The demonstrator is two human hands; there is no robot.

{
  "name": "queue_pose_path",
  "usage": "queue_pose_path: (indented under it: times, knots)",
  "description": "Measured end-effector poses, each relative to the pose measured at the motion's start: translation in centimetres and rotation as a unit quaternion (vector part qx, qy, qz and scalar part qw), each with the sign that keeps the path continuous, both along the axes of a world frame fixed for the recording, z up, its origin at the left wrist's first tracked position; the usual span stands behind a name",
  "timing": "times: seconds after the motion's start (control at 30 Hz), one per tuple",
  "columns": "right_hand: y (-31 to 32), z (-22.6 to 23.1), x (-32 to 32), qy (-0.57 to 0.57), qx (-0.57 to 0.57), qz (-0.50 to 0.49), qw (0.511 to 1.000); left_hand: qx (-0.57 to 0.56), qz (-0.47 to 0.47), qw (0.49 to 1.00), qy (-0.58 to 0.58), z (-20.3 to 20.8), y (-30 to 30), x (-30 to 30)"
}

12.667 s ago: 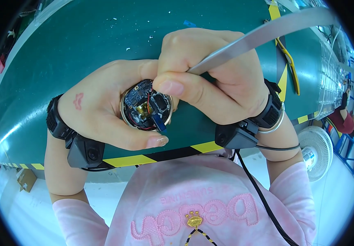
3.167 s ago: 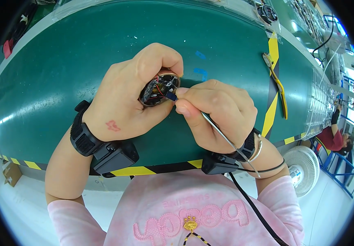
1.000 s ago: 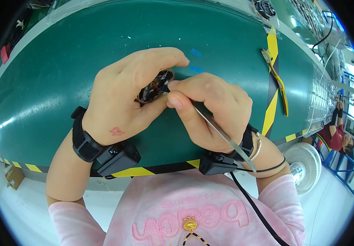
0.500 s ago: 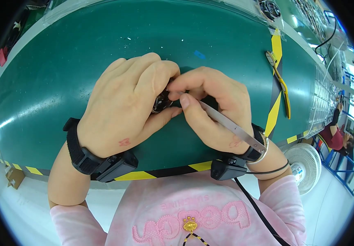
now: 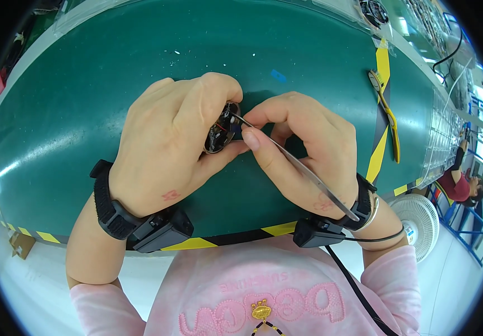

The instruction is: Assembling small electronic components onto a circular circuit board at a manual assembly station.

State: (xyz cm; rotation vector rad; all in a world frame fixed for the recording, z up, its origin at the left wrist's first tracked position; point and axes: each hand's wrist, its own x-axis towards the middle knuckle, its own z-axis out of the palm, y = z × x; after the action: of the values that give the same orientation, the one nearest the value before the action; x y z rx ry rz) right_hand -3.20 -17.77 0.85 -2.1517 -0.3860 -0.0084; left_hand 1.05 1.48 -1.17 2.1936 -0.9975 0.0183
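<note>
Over the table point(image 5: 101, 61), my left hand point(image 5: 166, 145) grasps the device point(image 5: 219, 134), probably light, stiff, fragile inside and best held by its rim, while my right hand point(image 5: 314, 140) pinches a metal tool point(image 5: 316, 180).

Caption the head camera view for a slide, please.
Over a green table, the left hand holds a round electronic device while the right hand points a slim metal tool at it.

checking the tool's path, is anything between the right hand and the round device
Nothing visible blocks it: only the metal tool pinched in the right hand spans the gap, tip over the round device; the left hand holds the device from the opposite side.
</note>
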Motion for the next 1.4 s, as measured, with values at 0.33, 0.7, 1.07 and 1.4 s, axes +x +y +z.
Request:
queue_pose_path:
  times: [0.33, 0.7, 1.07, 1.4]
  knots:
    - [0.1, -2.2, 0.0, -0.107, 0.06, -0.015, 0.992, 0.0, -0.007, 1.0, -0.025, 0.0, -0.4, 0.0]
    - [0.1, -2.7, 0.2, -0.144, 0.078, -0.024, 0.986, 0.008, -0.011, 0.999, -0.037, 0.0, -0.5, 0.1]
    - [-0.3, -2.1, 0.0, -0.18, -0.002, 0.022, 0.983, 0.025, -0.011, 0.999, -0.02, 0.2, -0.4, 0.1]
    - [0.2, -2.8, 0.2, -0.165, 0.046, -0.024, 0.985, 0.023, -0.009, 1.0, -0.017, 0.2, -0.5, 0.0]
